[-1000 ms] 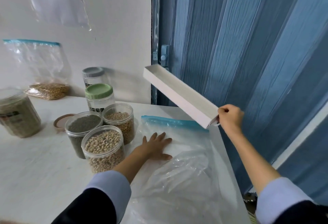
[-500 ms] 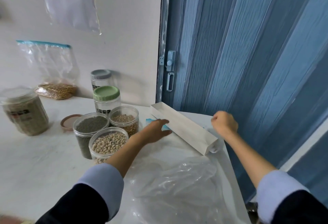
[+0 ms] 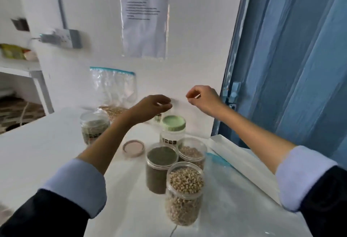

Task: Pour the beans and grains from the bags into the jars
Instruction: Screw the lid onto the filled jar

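Both hands raised above the desk point(image 3: 47, 154): left hand point(image 3: 152, 108) and right hand point(image 3: 203, 98), fingers loosely curled, grasping nothing. Below stand three open jars of beans and grains point(image 3: 185, 192), one green-lidded jar point(image 3: 173, 130), and a zip bag point(image 3: 114, 90) (grain at its bottom) leaning against the wall.

jars point(image 3: 175, 163) on table point(image 3: 37, 154), bag point(image 3: 114, 90) behind, tray point(image 3: 242, 158) right

Clear glossy plastic jars point(image 3: 185, 193), crinkly plastic bag point(image 3: 114, 86), seemingly smooth matt table point(image 3: 37, 154).
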`<action>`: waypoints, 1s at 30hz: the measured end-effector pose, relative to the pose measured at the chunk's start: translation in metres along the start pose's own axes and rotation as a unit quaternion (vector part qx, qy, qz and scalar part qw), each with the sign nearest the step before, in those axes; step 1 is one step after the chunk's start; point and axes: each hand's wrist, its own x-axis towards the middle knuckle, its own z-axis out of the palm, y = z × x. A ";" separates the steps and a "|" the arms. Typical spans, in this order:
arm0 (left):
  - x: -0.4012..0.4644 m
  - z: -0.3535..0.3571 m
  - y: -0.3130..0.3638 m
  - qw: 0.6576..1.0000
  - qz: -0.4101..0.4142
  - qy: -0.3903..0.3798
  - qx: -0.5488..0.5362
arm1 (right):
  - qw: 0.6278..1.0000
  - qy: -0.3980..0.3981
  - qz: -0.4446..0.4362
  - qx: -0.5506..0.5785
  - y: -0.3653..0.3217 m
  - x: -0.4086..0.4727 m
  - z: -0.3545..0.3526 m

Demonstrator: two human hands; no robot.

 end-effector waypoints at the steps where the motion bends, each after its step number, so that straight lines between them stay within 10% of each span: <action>1: -0.004 -0.022 -0.012 1.000 -0.009 0.016 -0.020 | 0.999 -0.029 -0.013 -0.001 -0.017 0.007 0.016; 6: -0.018 -0.133 -0.088 0.985 -0.028 0.146 -0.084 | 0.983 -0.177 -0.028 -0.046 -0.092 0.049 0.114; 15: -0.012 -0.173 -0.226 0.983 -0.111 0.100 -0.109 | 0.826 -0.461 0.082 -0.314 -0.099 0.084 0.257; 30: 0.024 -0.136 -0.277 0.927 -0.104 -0.051 -0.356 | 0.812 -0.456 0.174 -0.319 -0.023 0.076 0.313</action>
